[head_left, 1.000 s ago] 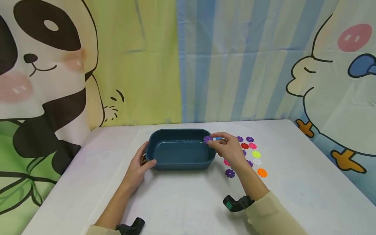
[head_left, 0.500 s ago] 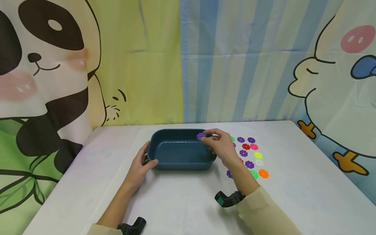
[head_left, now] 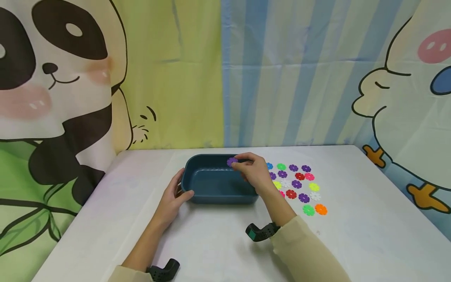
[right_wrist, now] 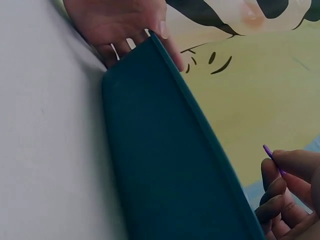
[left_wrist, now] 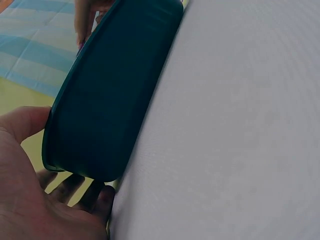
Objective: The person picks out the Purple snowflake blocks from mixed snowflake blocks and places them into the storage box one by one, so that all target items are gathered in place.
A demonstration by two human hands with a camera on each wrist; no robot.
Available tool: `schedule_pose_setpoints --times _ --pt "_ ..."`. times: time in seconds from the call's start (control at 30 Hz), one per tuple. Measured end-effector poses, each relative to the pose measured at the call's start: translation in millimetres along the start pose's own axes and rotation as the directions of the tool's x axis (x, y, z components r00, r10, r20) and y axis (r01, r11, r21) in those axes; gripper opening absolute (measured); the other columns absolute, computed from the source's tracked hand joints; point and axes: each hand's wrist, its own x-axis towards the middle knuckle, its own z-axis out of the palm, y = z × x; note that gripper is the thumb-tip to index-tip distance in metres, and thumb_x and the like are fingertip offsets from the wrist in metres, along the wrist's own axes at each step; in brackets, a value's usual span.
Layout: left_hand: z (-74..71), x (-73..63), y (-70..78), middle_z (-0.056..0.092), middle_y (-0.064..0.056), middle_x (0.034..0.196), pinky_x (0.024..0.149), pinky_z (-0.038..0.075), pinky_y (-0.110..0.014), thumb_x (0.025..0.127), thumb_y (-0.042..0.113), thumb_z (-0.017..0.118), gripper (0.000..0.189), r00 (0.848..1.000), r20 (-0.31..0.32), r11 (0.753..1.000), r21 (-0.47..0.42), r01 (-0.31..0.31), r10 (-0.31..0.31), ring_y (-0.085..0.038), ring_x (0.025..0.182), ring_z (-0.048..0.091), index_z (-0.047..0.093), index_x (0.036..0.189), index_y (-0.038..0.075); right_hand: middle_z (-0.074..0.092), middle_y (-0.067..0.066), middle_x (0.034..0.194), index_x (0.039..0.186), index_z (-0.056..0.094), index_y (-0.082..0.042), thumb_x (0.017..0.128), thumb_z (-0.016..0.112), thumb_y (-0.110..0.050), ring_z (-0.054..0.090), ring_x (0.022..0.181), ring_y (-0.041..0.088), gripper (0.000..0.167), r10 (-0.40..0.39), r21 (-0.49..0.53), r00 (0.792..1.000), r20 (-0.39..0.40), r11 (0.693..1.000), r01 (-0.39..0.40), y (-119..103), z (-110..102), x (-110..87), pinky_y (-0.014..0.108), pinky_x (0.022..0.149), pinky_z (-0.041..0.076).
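A dark teal rectangular basin point(head_left: 218, 199) stands on the white table. My left hand point(head_left: 170, 203) holds its left end, the thumb by the front corner and the fingers around the end wall; the left wrist view shows the fingers partly hidden behind the basin point(left_wrist: 102, 107). Between thumb and fingers, my right hand point(head_left: 256, 173) pinches a purple snowflake building disc point(head_left: 231, 161) over the basin's right half. Seen from the right wrist, the disc point(right_wrist: 273, 158) is edge-on, higher than the rim. The visible basin floor is bare.
To the right of the basin lie several flat snowflake discs, among them an orange one point(head_left: 321, 209), a green one point(head_left: 308, 210), a red one point(head_left: 291, 194) and a white one point(head_left: 315, 196). A printed curtain point(head_left: 190, 78) hangs behind the table point(head_left: 218, 243).
My right hand has moved left with the purple disc, from the basin's right rim to over its inside, uncovering more discs. The left hand keeps its hold. The head view has shifted slightly.
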Motion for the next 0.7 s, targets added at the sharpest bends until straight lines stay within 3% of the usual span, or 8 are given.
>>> schedule_pose_setpoints --times 0.13,0.27,0.37,0.7 --pt "0.4 0.2 1.2 0.027 -0.011 0.17 0.106 0.034 -0.01 0.099 0.014 0.064 0.078 1.0 -0.005 1.0 0.006 0.004 -0.004 -0.036 0.154 0.032 0.023 0.165 0.016 0.075 0.003 0.088 0.122 0.072 -0.013 0.093 0.078 -0.02 0.056 0.068 0.022 0.031 0.017 0.008 1.0 0.012 1.0 -0.017 1.0 11.5 5.1 0.031 0.062 0.049" --pt "1.2 0.0 2.4 0.028 -0.012 0.17 0.12 0.035 -0.037 0.099 0.014 0.064 0.079 1.0 -0.008 1.0 0.001 -0.006 0.006 -0.036 0.153 0.034 0.023 0.165 0.015 0.076 0.006 0.091 0.121 0.072 -0.013 0.092 0.079 -0.019 0.057 0.067 0.019 0.03 0.021 -0.003 0.999 0.033 1.0 -0.021 1.5 22.8 9.8 0.029 0.059 0.048" --pt "2.2 0.5 2.0 0.028 -0.011 0.17 0.122 0.031 -0.052 0.098 0.015 0.065 0.08 1.0 -0.006 1.0 -0.006 -0.011 0.011 -0.036 0.153 0.034 0.023 0.165 0.015 0.077 0.007 0.093 0.12 0.072 -0.012 0.091 0.078 -0.018 0.058 0.068 0.017 0.03 0.021 -0.016 0.998 0.056 1.0 -0.02 1.3 30.5 12.2 0.028 0.059 0.049" --pt "1.2 -2.0 2.5 0.026 -0.01 0.171 0.121 0.032 -0.054 0.097 0.016 0.066 0.081 1.0 -0.011 1.0 -0.008 0.003 -0.003 -0.036 0.153 0.035 0.022 0.166 0.017 0.077 0.01 0.093 0.118 0.072 -0.01 0.092 0.078 -0.014 0.059 0.063 0.014 0.027 0.049 -0.055 0.994 0.096 0.998 -0.044 6.5 53.5 20.7 0.025 0.055 0.048"
